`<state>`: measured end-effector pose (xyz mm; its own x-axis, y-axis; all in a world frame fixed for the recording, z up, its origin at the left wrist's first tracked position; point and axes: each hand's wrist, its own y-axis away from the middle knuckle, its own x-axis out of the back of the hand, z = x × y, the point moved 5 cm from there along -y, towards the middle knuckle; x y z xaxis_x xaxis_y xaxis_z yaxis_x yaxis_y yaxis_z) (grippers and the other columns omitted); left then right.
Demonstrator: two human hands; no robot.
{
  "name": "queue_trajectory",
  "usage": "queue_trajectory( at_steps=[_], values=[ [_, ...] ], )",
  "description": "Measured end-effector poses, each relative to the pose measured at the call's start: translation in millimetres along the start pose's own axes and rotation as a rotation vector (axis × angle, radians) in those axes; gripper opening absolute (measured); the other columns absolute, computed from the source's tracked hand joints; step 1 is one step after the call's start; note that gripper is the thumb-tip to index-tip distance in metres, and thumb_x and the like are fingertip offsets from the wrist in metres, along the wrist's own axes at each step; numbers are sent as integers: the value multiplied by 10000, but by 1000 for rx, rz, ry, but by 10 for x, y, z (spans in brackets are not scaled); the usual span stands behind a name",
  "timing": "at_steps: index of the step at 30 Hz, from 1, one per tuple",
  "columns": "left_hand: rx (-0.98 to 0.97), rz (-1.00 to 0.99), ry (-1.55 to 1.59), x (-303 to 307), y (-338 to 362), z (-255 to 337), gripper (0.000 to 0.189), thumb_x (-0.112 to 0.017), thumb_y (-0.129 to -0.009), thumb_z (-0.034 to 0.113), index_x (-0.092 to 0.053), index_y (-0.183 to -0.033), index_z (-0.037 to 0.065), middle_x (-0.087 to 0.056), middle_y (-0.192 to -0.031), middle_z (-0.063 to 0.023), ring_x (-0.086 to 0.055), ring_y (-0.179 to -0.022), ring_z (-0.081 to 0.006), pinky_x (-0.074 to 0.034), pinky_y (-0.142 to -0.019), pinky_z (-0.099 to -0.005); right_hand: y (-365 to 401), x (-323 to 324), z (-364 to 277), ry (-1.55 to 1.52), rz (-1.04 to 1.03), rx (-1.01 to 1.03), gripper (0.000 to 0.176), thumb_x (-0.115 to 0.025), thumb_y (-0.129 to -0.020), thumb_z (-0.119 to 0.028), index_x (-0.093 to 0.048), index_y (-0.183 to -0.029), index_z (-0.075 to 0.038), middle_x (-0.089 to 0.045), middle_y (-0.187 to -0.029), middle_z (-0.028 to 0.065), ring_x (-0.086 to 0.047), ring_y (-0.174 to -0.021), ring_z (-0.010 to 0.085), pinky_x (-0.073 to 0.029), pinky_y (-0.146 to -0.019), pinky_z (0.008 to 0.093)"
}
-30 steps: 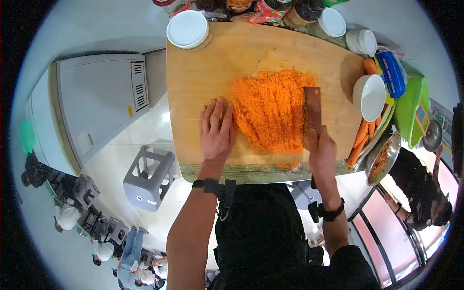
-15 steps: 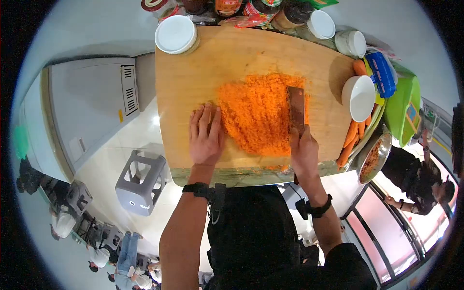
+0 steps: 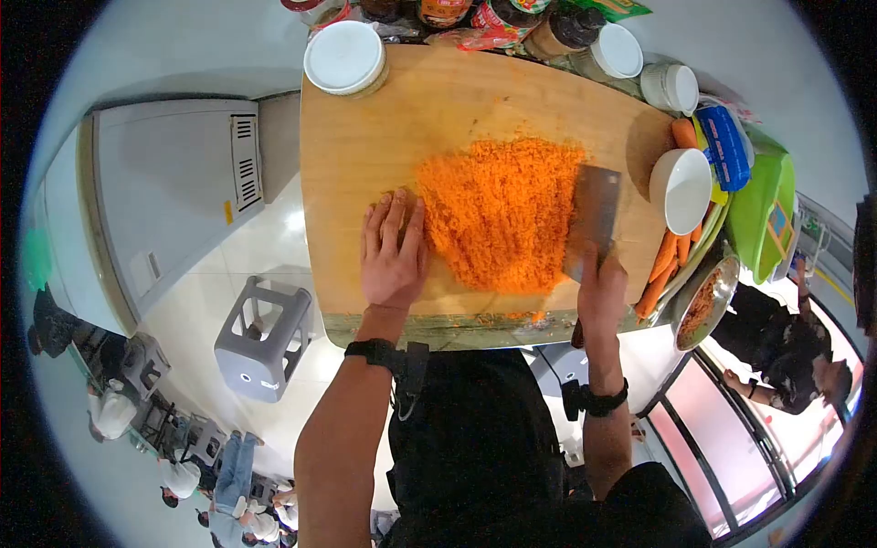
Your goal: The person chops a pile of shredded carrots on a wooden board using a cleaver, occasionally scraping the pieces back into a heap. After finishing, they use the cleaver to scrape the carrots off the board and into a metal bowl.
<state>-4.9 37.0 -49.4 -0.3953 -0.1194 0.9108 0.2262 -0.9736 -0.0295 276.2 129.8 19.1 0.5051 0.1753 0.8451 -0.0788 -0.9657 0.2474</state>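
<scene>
Finely chopped orange carrot (image 3: 502,215) lies in a broad pile on the wooden board (image 3: 393,119). My left hand (image 3: 394,251) rests flat on the board at the pile's left edge, its fingers stretched out and holding nothing. At the right edge of the pile, my right hand (image 3: 601,297) is closed round the handle of a cleaver (image 3: 596,212). The broad blade faces partly up beside the carrot, and the dark handle end shows below my hand.
A lidded jar (image 3: 345,57) stands on the board's far left corner. Along the right are a white bowl (image 3: 681,190), whole carrots (image 3: 660,274), a green container (image 3: 772,215) and a metal bowl (image 3: 708,303). Jars and bottles line the far edge. Another person (image 3: 776,352) is at the right.
My right hand has moved right with the cleaver, from over the pile to its right edge, and the blade has turned to show more of its flat side. My left hand stays beside the pile.
</scene>
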Motion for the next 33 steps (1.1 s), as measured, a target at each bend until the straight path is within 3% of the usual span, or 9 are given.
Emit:
queue_trajectory(
  at_steps=[3, 7, 9, 15, 17, 22, 25, 28, 33],
  values=[
    [-6, 41, -38, -30, 7, -14, 478, -619, -863, 163, -578, -1336, 106, -482, -1440, -100, -441, -1328, -332, -351, -1132, -500, -106, -31, 126, 163, -133, 5, 259, -560, -995, -234, -582, -1009, 24, -650, -829, 261, -644, -783, 443, -494, -653, 421],
    [-4, 1, -4, -52, 9, -17, 482, -621, -856, 170, -580, -1332, 106, -482, -1439, -103, -444, -1324, -334, -353, -1129, -502, -155, 232, 174, -51, 52, -53, 241, -543, -995, -186, -593, -1112, 19, -650, -893, 229, -639, -819, 426, -505, -697, 418],
    [9, -34, 32, -41, 20, -28, 458, -562, -901, 147, -561, -1355, 94, -454, -1471, -137, -397, -1357, -365, -301, -1161, -498, -221, 190, 90, 353, 137, 229, 254, -514, -985, -130, -581, -1202, -16, -622, -941, 210, -632, -834, 429, -513, -703, 461],
    [-2, -27, 36, -36, 37, -26, 459, -572, -897, 156, -559, -1350, 82, -463, -1458, -143, -402, -1352, -368, -302, -1162, -497, 24, -196, -307, 200, 73, 256, 316, -538, -970, -80, -573, -1283, -51, -616, -1012, 224, -634, -892, 436, -535, -725, 468],
    [-5, -18, 35, -49, 35, -21, 463, -573, -898, 160, -554, -1354, 83, -462, -1459, -141, -400, -1355, -365, -299, -1164, -498, 129, -307, -370, 128, -102, 225, 329, -545, -969, -87, -571, -1294, -51, -613, -1023, 223, -636, -888, 435, -536, -730, 475],
    [-10, 16, -27, -19, 3, -23, 479, -619, -867, 155, -571, -1340, 99, -495, -1422, -126, -452, -1314, -345, -358, -1129, -500, 3, -9, -174, 133, -88, 325, 157, -562, -985, -118, -598, -997, 34, -560, -787, 196, -571, -693, 364, -462, -605, 397],
    [1, -15, 69, 3, 28, -24, 475, -557, -914, 172, -530, -1383, 106, -454, -1467, -127, -395, -1361, -364, -294, -1168, -498, -58, 65, -228, 135, 9, 141, 164, -556, -982, -106, -599, -1077, 21, -591, -877, 243, -608, -755, 412, -484, -658, 444],
    [2, -19, 45, -1, 5, -21, 472, -548, -921, 176, -528, -1388, 112, -454, -1467, -125, -398, -1360, -363, -297, -1167, -496, 78, -225, -305, 112, -50, 241, 270, -541, -965, -69, -565, -1223, 7, -596, -1030, 271, -602, -906, 487, -505, -727, 500],
    [-1, 36, 9, 22, -9, -3, 454, -632, -881, 177, -580, -1325, 103, -502, -1419, -110, -465, -1310, -326, -366, -1123, -497, 64, -173, -365, 86, -193, 333, 151, -549, -971, -97, -596, -1059, 16, -614, -928, 253, -607, -833, 457, -493, -689, 463]
  ],
)
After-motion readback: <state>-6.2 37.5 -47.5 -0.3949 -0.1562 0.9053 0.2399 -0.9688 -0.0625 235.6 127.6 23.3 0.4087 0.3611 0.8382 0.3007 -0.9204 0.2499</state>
